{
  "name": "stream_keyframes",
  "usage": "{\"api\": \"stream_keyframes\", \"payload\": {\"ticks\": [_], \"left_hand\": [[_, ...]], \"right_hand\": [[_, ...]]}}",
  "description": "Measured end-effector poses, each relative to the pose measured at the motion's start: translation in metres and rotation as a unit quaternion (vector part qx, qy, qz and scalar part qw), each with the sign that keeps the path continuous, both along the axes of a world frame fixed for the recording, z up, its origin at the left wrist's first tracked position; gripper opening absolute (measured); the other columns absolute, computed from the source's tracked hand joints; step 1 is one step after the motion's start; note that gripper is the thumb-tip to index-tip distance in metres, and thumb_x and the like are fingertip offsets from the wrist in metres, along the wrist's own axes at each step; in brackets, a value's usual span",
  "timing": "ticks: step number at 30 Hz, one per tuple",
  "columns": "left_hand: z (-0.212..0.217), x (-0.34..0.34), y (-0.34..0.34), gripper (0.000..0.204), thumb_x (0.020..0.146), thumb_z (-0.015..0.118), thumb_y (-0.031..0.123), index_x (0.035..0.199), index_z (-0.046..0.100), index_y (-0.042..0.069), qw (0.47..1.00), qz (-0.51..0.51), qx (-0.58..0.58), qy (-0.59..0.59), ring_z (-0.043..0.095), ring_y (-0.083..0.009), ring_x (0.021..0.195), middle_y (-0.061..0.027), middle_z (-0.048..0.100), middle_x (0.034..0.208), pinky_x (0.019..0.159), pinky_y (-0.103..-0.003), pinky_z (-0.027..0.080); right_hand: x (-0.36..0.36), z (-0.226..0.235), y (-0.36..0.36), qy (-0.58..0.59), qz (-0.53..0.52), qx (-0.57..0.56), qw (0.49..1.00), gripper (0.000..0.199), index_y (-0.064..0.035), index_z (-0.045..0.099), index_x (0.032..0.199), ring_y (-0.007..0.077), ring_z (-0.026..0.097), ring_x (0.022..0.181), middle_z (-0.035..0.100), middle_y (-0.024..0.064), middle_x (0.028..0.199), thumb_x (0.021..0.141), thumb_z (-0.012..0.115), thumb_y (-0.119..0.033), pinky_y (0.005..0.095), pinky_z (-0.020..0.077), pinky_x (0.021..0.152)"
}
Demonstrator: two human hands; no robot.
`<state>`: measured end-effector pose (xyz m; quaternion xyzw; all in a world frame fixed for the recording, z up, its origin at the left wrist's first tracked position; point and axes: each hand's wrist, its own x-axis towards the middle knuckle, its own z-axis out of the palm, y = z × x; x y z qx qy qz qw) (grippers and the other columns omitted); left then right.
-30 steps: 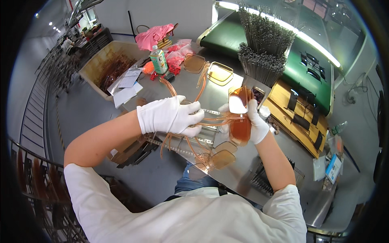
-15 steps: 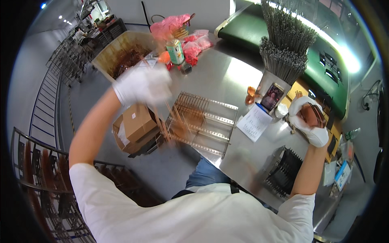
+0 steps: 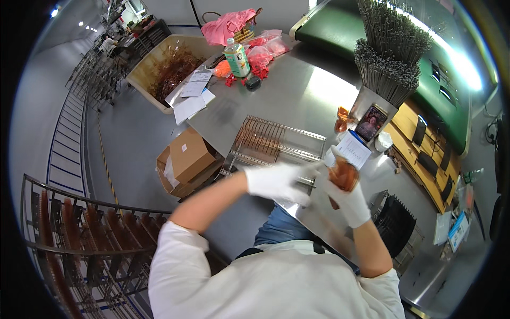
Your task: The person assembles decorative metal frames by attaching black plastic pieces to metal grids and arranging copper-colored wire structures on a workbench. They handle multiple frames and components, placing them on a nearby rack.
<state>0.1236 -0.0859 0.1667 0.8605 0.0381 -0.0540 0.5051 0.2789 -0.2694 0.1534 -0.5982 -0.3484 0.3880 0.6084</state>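
My right hand (image 3: 345, 194), in a white glove, is closed round a stack of thin, curved, brown see-through pieces (image 3: 344, 175), held above the table's front part. Blurred by motion, my gloved left hand (image 3: 279, 183) reaches across toward that stack, its thumb and fingers apart; nothing shows in it. Whether its fingertips touch the stack I cannot tell. Just beyond the left hand lies a metal wire rack (image 3: 297, 139) with slotted bars. Several brown curved pieces (image 3: 260, 135) stand in a row in its left part.
Right of my right hand stands a rack of black pieces (image 3: 394, 223). A phone (image 3: 371, 123), a handwritten sheet (image 3: 349, 150) and a bundle of metal wires (image 3: 390, 64) lie farther back. A cardboard box (image 3: 191, 159), a stained tub (image 3: 164, 74) and a loaded rack (image 3: 95, 250) are leftward.
My left hand has swung right, from above the box to beside my right hand; the blurred brown strips near it are gone. My right hand has brought its stack leftward and nearer.
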Motion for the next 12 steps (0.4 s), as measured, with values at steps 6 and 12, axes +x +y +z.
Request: {"api": "stream_keyframes", "payload": {"ticks": [6,12], "left_hand": [[-0.072,0.029,-0.067,0.074,0.079,0.089,0.021,0.14,0.053,0.0,0.946,0.184,-0.25,-0.098,0.064,-0.015,0.11,-0.0113,0.069,0.122,0.097,-0.034,0.054],[-0.079,0.003,-0.04,0.056,0.098,0.072,0.023,0.146,0.051,0.004,0.785,0.268,-0.556,0.049,0.062,-0.0272,0.126,-0.0135,0.06,0.146,0.112,-0.041,0.047]], "right_hand": [[-0.021,-0.064,0.0,-0.212,0.031,-0.013,0.977,0.125,-0.0152,-0.012,0.167,0.0329,0.067,0.098,0.066,0.0173,0.106,0.082,0.079,-0.007,0.0401,0.0529,0.09],[-0.009,0.0,-0.003,-0.265,0.22,-0.242,0.907,0.112,-0.0204,0.007,0.168,0.0446,0.068,0.113,0.062,0.0234,0.137,0.084,0.081,-0.031,0.0472,0.0545,0.098]]}}
